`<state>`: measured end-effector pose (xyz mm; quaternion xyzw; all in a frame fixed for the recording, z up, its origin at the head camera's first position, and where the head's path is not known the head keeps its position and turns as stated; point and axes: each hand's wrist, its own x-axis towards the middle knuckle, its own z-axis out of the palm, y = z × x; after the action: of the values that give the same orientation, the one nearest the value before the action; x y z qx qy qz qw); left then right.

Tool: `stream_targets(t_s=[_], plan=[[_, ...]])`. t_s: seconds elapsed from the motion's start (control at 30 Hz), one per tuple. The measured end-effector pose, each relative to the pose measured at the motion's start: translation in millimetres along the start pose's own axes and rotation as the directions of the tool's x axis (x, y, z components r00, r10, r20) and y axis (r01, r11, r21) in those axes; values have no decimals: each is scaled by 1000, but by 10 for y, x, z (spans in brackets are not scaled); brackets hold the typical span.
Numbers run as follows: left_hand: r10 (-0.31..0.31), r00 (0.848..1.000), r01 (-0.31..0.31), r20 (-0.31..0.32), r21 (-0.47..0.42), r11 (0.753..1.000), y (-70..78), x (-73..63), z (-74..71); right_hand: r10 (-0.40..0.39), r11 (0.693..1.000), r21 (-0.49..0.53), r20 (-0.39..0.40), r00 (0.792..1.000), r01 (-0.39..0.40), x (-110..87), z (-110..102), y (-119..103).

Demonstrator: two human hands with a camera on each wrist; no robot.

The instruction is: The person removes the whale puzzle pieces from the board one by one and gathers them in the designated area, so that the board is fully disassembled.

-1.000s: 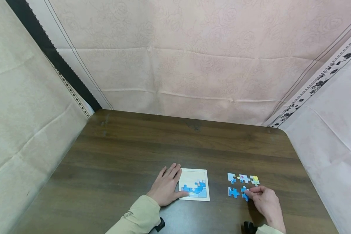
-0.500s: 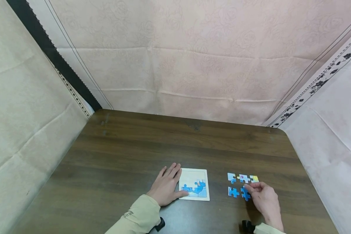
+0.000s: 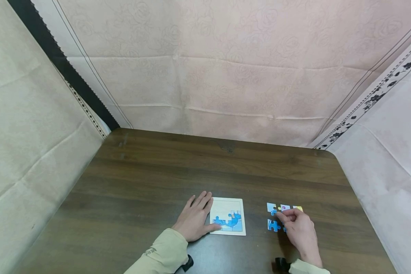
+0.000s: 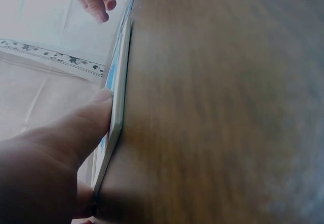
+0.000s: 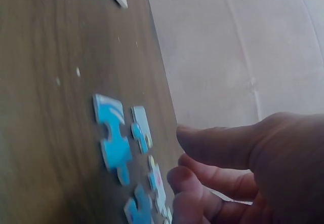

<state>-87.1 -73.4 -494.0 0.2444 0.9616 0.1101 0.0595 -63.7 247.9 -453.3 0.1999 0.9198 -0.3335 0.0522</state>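
Observation:
My left hand (image 3: 195, 219) lies with extended fingers along the left side of a white-framed puzzle board (image 3: 226, 200), its thumb resting on the board's lower left part. Blue puzzle pieces fill the board's lower part, forming part of a blue animal picture. Over the loose puzzle pieces hovers my right hand (image 3: 299, 230), thumb and bent fingers apart with nothing between them. Below it, a blue piece (image 5: 140, 206) is mostly hidden in the head view. Left of that lies another blue piece (image 3: 274, 225). Behind are a white-and-blue piece (image 3: 271, 207), a pink-marked piece (image 3: 285, 207) and a yellow piece (image 3: 298, 208).
The pieces and board lie on a brown wooden table (image 3: 157, 171). Pale patterned cloth (image 3: 226, 76) hangs behind it and on both sides. Bare tabletop separates the board from the loose pieces. A black band (image 3: 188, 262) shows at the left sleeve.
My right hand touched the front right blue piece, nudged it slightly, then came off it and moved left over the pieces. The left hand and board stay put.

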Motion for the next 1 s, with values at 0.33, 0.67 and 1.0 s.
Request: stream_targets(t_s=[0.33,0.67,1.0], plan=[[3,1000,-3,-13,5,1000,-1,-2,11,-28,1000,5,19,999,28,-27,128,-138],[1,1000,-1,-13,9,1000,3,-6,7,-64,998,9,-17,998,65,-54,193,-208],[-6,1000,6,-2,6,1000,1,3,12,-55,998,14,6,998,55,-57,203,-245]])
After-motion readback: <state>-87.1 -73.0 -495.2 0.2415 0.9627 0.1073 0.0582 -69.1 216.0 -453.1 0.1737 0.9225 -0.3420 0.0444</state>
